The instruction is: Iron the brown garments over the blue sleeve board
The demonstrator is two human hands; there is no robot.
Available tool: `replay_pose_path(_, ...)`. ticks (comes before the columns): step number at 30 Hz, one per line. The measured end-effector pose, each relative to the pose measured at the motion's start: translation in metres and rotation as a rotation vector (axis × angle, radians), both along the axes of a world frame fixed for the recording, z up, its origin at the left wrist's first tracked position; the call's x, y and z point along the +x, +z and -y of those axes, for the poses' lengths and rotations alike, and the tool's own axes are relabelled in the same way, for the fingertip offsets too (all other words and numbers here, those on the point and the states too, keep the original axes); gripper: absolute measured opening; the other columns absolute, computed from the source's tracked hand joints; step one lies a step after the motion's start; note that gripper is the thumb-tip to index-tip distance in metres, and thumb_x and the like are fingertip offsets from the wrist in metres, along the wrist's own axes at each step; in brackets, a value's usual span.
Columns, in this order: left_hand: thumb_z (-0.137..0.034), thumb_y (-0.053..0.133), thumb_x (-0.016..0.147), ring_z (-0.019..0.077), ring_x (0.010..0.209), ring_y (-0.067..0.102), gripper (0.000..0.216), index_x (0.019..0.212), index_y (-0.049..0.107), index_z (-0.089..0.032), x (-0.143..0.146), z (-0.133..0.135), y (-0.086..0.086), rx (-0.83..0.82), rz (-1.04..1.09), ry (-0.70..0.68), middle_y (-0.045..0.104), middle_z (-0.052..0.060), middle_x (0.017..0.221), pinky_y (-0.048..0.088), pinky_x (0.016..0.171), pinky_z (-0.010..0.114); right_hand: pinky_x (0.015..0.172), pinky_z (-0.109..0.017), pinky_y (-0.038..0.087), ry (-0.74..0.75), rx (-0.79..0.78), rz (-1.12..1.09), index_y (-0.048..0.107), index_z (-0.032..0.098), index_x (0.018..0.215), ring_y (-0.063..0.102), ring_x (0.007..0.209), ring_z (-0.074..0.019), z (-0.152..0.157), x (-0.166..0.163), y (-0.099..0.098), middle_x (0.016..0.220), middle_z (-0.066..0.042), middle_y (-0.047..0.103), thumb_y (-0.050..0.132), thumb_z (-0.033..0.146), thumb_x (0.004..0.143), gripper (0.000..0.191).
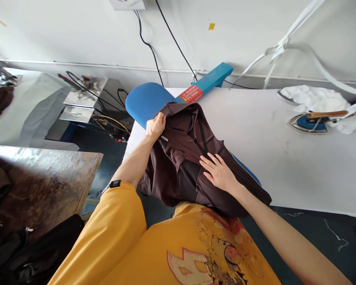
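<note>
A dark brown garment (190,142) with a small white printed word near its left side lies over a blue padded pressing board (150,99). My left hand (156,126) is closed on the garment's upper left edge, fingers curled around the cloth. Lower down and to the right, my right hand (219,172) rests flat on the fabric with its fingers spread. The garment's lower part hangs over the table edge against my body. Much of the board is hidden beneath the cloth.
A steam iron (308,122) with a wooden handle stands at the right of the white table (287,174), by a white cloth (314,99). Behind the board is a blue arm with a red label (191,94). At left are a metal machine (86,95) and a worn wooden table (47,182).
</note>
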State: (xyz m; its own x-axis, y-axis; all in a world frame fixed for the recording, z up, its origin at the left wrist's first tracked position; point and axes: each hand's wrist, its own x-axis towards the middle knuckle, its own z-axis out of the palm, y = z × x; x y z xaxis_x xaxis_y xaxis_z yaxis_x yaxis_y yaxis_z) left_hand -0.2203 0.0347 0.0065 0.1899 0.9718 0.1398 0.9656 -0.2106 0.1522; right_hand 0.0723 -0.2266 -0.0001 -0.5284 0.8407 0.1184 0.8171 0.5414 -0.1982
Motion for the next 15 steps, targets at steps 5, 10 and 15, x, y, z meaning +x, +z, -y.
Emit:
replay_pose_path(5,-0.028,0.048,0.105,0.0264,0.113,0.054,0.017,0.109,0.058,-0.015,0.010,0.017,0.009,0.112,-0.002,-0.006,0.062,0.013,0.119,0.042,0.094,0.039,0.126,-0.054,0.029,0.003,0.015,0.025,0.049,0.017,0.154,0.032,0.153,-0.0315,0.000,0.000,0.001,0.166,-0.001,0.035,0.041,0.032,0.107,0.050)
replay_pose_path(10,-0.022,0.045,0.100,0.0274,0.112,0.061,0.028,0.120,0.065,-0.017,0.043,0.123,0.010,0.224,0.143,-0.551,0.067,0.013,0.118,0.046,0.099,0.045,0.125,-0.055,0.030,0.011,0.040,0.030,0.051,0.016,0.152,0.034,0.152,-0.0318,-0.001,-0.001,-0.001,0.165,-0.001,0.038,0.042,0.031,0.107,0.049)
replay_pose_path(15,-0.032,0.046,0.101,0.0303,0.148,0.042,0.056,0.152,0.045,-0.009,0.053,0.197,-0.016,0.043,0.096,-0.835,0.050,0.017,0.156,0.030,0.124,0.051,0.125,-0.055,0.030,0.010,0.041,0.029,0.049,0.015,0.153,0.033,0.152,-0.0320,-0.001,0.000,-0.003,0.164,-0.003,0.039,0.043,0.032,0.107,0.050)
